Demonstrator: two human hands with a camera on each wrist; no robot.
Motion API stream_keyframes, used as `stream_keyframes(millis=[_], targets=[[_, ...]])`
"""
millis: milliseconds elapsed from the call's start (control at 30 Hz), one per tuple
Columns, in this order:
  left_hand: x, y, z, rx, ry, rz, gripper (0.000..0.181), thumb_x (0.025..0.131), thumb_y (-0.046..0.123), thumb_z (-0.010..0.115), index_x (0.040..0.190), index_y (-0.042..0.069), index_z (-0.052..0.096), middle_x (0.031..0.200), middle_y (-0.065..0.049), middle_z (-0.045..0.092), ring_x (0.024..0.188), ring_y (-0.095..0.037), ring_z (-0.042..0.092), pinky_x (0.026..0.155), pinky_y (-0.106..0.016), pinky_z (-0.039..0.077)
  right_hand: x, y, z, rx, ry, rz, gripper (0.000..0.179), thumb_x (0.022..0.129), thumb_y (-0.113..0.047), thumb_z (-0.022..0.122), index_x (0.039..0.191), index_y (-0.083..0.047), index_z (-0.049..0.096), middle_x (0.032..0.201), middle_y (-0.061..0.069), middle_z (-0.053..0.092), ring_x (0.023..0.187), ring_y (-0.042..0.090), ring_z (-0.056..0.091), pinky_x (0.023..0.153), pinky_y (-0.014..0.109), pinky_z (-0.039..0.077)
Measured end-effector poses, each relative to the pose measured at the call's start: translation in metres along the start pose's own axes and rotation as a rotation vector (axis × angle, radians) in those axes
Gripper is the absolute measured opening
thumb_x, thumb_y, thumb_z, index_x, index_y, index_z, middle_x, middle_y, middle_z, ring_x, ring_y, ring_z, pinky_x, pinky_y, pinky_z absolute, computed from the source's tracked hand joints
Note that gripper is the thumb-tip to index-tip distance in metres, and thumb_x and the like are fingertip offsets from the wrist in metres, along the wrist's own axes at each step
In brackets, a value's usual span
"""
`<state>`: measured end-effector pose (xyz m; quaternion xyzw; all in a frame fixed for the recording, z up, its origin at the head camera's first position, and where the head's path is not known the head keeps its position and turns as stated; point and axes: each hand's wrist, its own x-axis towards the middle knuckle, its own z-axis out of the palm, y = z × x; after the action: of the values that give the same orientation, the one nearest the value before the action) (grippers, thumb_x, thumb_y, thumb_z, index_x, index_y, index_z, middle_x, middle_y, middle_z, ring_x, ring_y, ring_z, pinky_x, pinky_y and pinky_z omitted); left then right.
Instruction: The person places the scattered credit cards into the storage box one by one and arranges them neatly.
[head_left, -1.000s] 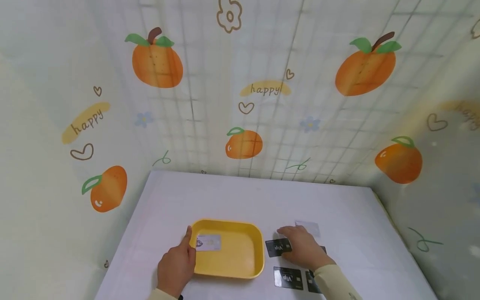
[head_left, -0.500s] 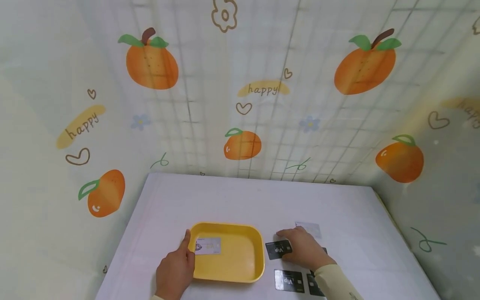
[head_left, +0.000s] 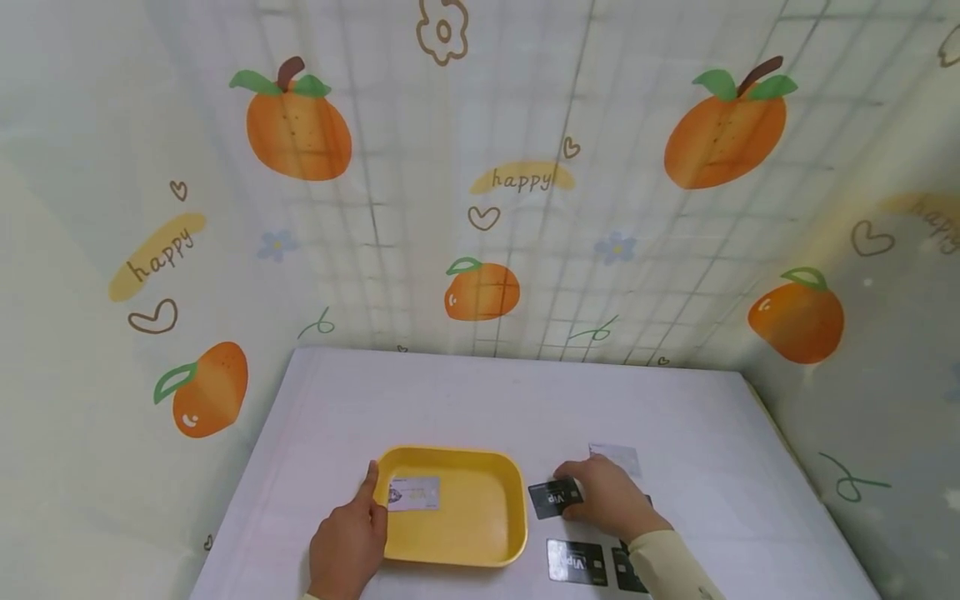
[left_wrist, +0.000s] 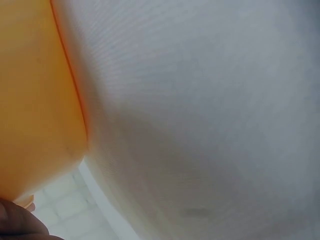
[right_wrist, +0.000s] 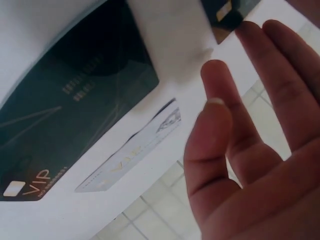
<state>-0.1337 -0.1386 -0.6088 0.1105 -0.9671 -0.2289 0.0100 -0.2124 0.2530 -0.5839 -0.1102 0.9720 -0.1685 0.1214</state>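
Observation:
A yellow tray (head_left: pixel 450 533) sits on the white table with a pale printed card (head_left: pixel 416 493) lying in its left part. My left hand (head_left: pixel 348 542) holds the tray's left rim, index finger stretched along it. To the tray's right, my right hand (head_left: pixel 609 498) has thumb and fingers at the two long edges of a black VIP card (head_left: pixel 551 498), pinching it. The right wrist view shows fingertips at that card's corner (right_wrist: pixel 227 17). Whether the card is lifted off the table is hard to tell.
More black cards lie nearer the person, one VIP card (head_left: pixel 577 562) fully seen, another (head_left: pixel 628 572) partly under the sleeve. A dark card edge peeks out beside the right wrist. A pale card (head_left: pixel 618 458) lies beyond the right hand. A fruit-print curtain (head_left: pixel 525 250) stands behind the table.
The view shifts slightly with the head. Both hands, the tray and the cards keep almost the same places; the black card at my right fingers tilts very slightly.

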Motion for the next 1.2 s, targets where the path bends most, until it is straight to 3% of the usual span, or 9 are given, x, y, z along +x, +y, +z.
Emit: stream_keyframes(millis=[167, 500, 867, 1200], targets=[[0.0, 0.001, -0.001, -0.007, 0.004, 0.003, 0.063, 0.104, 0.03, 0.057, 0.165, 0.025, 0.04, 0.051, 0.002, 0.04, 0.043, -0.017, 0.037, 0.047, -0.032, 0.028, 0.001, -0.002, -0.001, -0.001, 0.003, 0.025, 0.053, 0.068, -0.021, 0.1, 0.117, -0.026, 0.079, 0.111, -0.01, 0.074, 0.108, 0.02, 0.064, 0.103, 0.054, 0.05], [0.0, 0.002, -0.002, 0.0, -0.004, -0.015, 0.063, 0.105, 0.03, 0.057, 0.165, 0.025, 0.039, 0.052, 0.002, 0.04, 0.044, -0.017, 0.037, 0.047, -0.032, 0.029, 0.008, 0.0, 0.0, -0.016, -0.001, -0.009, 0.063, 0.063, -0.022, 0.102, 0.121, -0.028, 0.077, 0.104, -0.013, 0.07, 0.1, 0.015, 0.058, 0.101, 0.051, 0.051], [0.0, -0.001, 0.002, -0.012, -0.005, -0.02, 0.064, 0.105, 0.03, 0.057, 0.165, 0.026, 0.038, 0.052, 0.002, 0.041, 0.044, -0.017, 0.038, 0.048, -0.032, 0.029, 0.018, 0.009, 0.0, 0.026, -0.084, -0.003, 0.053, 0.063, -0.026, 0.103, 0.104, -0.029, 0.07, 0.094, -0.013, 0.063, 0.091, 0.016, 0.056, 0.094, 0.047, 0.054], [0.001, 0.002, 0.001, -0.008, -0.02, -0.03, 0.064, 0.105, 0.031, 0.056, 0.165, 0.026, 0.038, 0.053, 0.001, 0.042, 0.045, -0.018, 0.039, 0.049, -0.032, 0.03, 0.02, 0.012, 0.002, 0.004, -0.108, 0.039, 0.051, 0.063, -0.032, 0.102, 0.105, -0.026, 0.073, 0.093, -0.012, 0.064, 0.092, 0.016, 0.055, 0.095, 0.046, 0.053]])
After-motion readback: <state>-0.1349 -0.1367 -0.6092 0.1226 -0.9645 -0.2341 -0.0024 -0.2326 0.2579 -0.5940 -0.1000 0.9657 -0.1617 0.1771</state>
